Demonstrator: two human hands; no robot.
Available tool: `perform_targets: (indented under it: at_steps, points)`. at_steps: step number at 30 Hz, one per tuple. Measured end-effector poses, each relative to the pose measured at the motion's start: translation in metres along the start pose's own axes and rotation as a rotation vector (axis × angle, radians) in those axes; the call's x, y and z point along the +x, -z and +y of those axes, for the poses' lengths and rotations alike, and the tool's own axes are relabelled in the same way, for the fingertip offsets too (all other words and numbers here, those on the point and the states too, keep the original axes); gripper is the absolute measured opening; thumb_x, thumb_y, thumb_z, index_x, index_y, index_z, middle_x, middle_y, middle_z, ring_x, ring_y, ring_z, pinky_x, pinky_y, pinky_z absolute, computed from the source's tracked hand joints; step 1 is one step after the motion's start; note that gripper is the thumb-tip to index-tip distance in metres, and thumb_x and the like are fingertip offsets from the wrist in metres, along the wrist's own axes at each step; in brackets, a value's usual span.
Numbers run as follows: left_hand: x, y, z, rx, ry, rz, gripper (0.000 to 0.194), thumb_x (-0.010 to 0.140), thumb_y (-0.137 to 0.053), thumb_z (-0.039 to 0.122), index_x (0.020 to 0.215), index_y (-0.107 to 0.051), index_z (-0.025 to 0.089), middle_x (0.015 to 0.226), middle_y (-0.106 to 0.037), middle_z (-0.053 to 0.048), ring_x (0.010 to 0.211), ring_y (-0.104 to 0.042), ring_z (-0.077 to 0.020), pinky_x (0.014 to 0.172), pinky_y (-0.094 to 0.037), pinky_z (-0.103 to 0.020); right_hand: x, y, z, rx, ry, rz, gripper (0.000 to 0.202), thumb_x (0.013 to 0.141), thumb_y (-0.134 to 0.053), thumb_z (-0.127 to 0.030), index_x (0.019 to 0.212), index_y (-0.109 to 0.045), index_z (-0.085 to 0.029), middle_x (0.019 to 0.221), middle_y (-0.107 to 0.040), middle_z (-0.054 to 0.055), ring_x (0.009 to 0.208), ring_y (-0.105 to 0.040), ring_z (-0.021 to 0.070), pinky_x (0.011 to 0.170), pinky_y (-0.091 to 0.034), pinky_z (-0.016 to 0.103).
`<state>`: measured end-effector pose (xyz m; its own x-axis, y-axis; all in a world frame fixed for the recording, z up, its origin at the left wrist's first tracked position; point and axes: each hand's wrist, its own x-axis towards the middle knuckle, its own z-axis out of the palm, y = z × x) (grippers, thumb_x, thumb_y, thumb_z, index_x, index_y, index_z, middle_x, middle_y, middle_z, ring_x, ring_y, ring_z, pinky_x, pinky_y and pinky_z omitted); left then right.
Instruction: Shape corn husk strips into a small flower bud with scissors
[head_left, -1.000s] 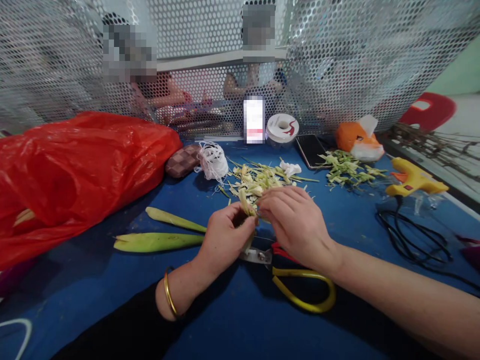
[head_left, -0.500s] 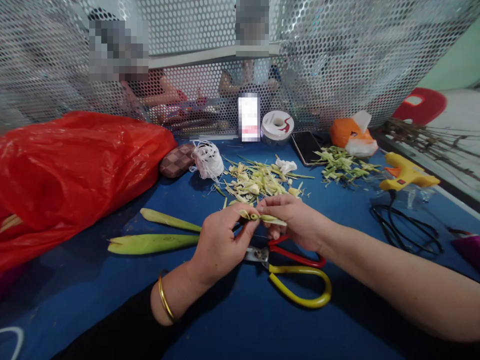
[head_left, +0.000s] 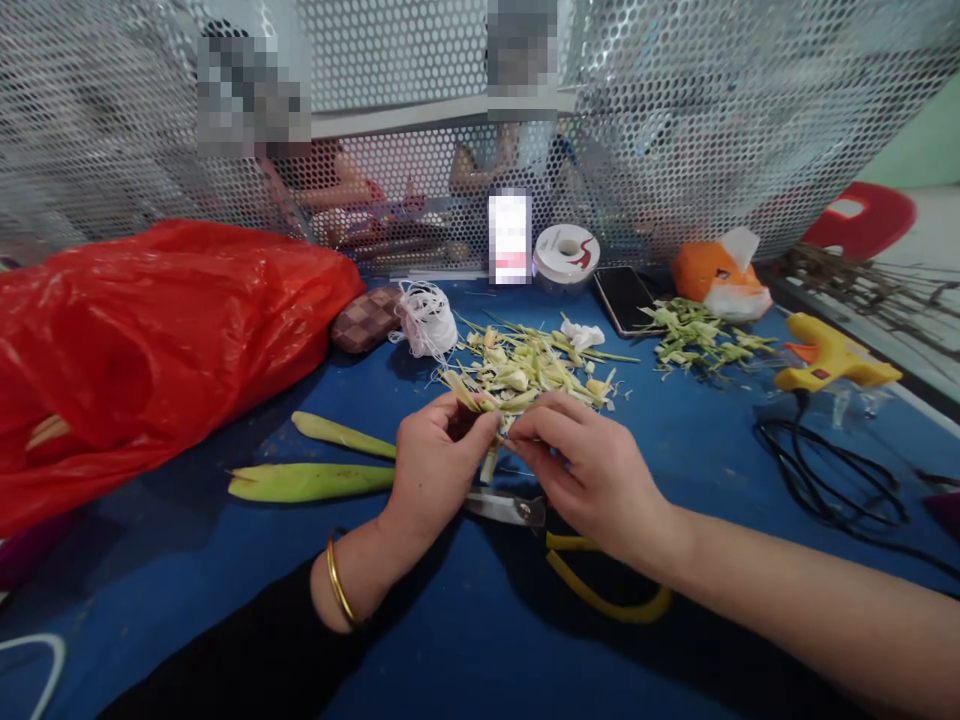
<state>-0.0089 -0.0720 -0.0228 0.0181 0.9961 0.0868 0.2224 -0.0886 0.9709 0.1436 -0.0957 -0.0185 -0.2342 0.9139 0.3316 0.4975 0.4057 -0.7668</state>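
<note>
My left hand (head_left: 433, 462), with a gold bangle at its wrist, pinches a small folded piece of pale green leaf (head_left: 463, 388) between thumb and fingers. Close beside it, the fingertips of my right hand (head_left: 600, 475) are pressed together at the leaf's lower end; what they grip is too small to make out. Under my hands lie scissors (head_left: 504, 506), their yellow handle partly showing and the red one covered by my right hand. Two long green leaf pieces, a wide one (head_left: 311, 482) and a narrow one (head_left: 341, 436), lie left of my left hand.
Leaf scraps (head_left: 525, 360) are heaped beyond my hands, near white string (head_left: 427, 322). A red plastic bag (head_left: 165, 350) fills the left. A ribbon spool (head_left: 566, 255), dark phone (head_left: 624, 300), tissue pack (head_left: 720, 275) and yellow glue gun (head_left: 832, 355) stand farther back and right.
My right hand has turned over and come lower, now covering the scissors' red handle. The folded leaf in my left hand has tilted upward. The view has shifted slightly left.
</note>
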Motion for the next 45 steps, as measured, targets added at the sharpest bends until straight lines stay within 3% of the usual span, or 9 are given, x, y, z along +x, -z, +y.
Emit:
perform_targets:
  at_steps: [3,7,11,19,27,33,38,41,45]
  points:
    - [-0.002,-0.001,-0.001,0.029,-0.021,-0.115,0.009,0.075,-0.062,0.021,0.079,-0.069,0.016,0.074,-0.069,-0.001,0.068,-0.062,-0.0151,0.065,-0.048,-0.024,0.004,0.009,0.001,-0.179,0.187,0.029,0.018,0.090,-0.047,-0.018,0.080,-0.062,-0.018,0.093,-0.066,0.008,0.079,-0.060,0.0173,0.069,-0.047,0.031]
    - [-0.005,-0.001,0.002,0.164,-0.030,-0.217,0.011,0.075,-0.059,0.019,0.074,-0.070,0.016,0.068,-0.067,-0.001,0.061,-0.057,-0.0134,0.058,-0.044,-0.023,0.012,0.018,0.004,0.060,0.008,-0.117,0.014,0.091,-0.047,-0.017,0.080,-0.056,-0.018,0.070,-0.062,0.001,0.065,-0.059,0.0128,0.061,-0.045,0.025]
    - [-0.006,0.000,0.008,0.190,-0.031,-0.265,0.013,0.073,-0.057,0.016,0.070,-0.070,0.016,0.066,-0.067,-0.001,0.061,-0.057,-0.0130,0.058,-0.043,-0.022,0.013,0.019,0.006,0.304,-0.073,-0.179,0.013,0.089,-0.048,-0.015,0.078,-0.052,-0.019,0.069,-0.059,-0.001,0.065,-0.058,0.0116,0.062,-0.047,0.025]
    - [-0.004,0.004,0.014,0.189,-0.021,-0.333,0.014,0.072,-0.056,0.015,0.066,-0.069,0.014,0.062,-0.064,0.001,0.058,-0.053,-0.0107,0.054,-0.039,-0.019,0.010,0.014,0.008,0.433,-0.024,-0.161,0.013,0.089,-0.048,-0.015,0.077,-0.052,-0.018,0.068,-0.056,-0.001,0.062,-0.055,0.0113,0.060,-0.047,0.026]
    - [-0.003,0.004,0.012,-0.029,0.126,-0.439,0.009,0.073,-0.064,0.021,0.078,-0.067,0.014,0.063,-0.059,0.003,0.055,-0.049,-0.0084,0.054,-0.041,-0.020,0.029,0.022,0.018,0.403,-0.231,-0.078,0.015,0.079,-0.061,-0.023,0.066,-0.057,-0.017,0.059,-0.052,-0.004,0.054,-0.047,0.0091,0.053,-0.038,0.024]
    - [-0.002,0.002,0.008,-0.235,0.151,-0.300,0.009,0.070,-0.070,0.021,0.076,-0.066,0.016,0.070,-0.064,0.002,0.062,-0.058,-0.0100,0.060,-0.048,-0.021,0.029,0.013,0.031,0.680,-0.515,-0.120,0.016,0.068,-0.069,-0.029,0.063,-0.060,-0.017,0.055,-0.053,-0.005,0.050,-0.043,0.0080,0.048,-0.034,0.023]
    - [0.000,0.000,0.002,-0.274,0.137,-0.098,0.013,0.066,-0.073,0.020,0.077,-0.067,0.017,0.069,-0.066,0.002,0.063,-0.061,-0.0099,0.060,-0.048,-0.020,0.022,0.000,0.031,0.739,-0.608,-0.151,0.006,0.065,-0.067,-0.022,0.067,-0.065,-0.017,0.059,-0.058,-0.002,0.051,-0.047,0.0082,0.051,-0.039,0.022]
    - [0.000,0.000,0.002,-0.233,0.105,-0.012,0.012,0.066,-0.073,0.019,0.078,-0.069,0.016,0.072,-0.068,0.001,0.065,-0.061,-0.0099,0.062,-0.049,-0.019,0.017,-0.004,0.026,0.633,-0.525,-0.160,0.009,0.072,-0.064,-0.025,0.070,-0.066,-0.016,0.061,-0.057,-0.002,0.052,-0.047,0.0089,0.050,-0.040,0.023]
    - [0.001,0.001,0.002,-0.115,0.052,0.032,0.012,0.067,-0.072,0.019,0.078,-0.072,0.015,0.073,-0.071,-0.001,0.065,-0.062,-0.0122,0.062,-0.049,-0.021,0.009,-0.001,0.018,0.132,-0.109,-0.067,0.013,0.083,-0.057,-0.021,0.073,-0.064,-0.017,0.066,-0.058,0.001,0.061,-0.052,0.0125,0.057,-0.042,0.026]
